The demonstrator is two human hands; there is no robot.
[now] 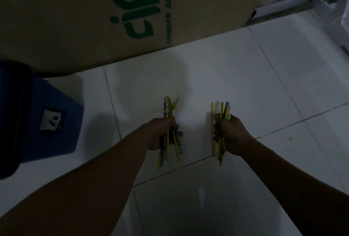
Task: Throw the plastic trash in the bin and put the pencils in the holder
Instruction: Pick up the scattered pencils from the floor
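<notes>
A: Head view: which step is in hand?

B: The pencil step, it is judged. One bundle of pencils (168,120) is clenched in the left hand (162,134), another bundle (222,122) in the right hand (229,134), both held apart above the tiled floor (245,77).

A: What is called for next?

B: A holder must be found; none is seen. The pencils are thin, mostly yellow and blue, loosely splayed.

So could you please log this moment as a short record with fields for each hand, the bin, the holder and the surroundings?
left hand: fist closed around the left pencil bundle
right hand: fist closed around the right pencil bundle
blue bin: on the floor, left of both hands
pencil holder: not visible
floor: white tiles
cardboard box: behind, green print
lighting: dim
</notes>
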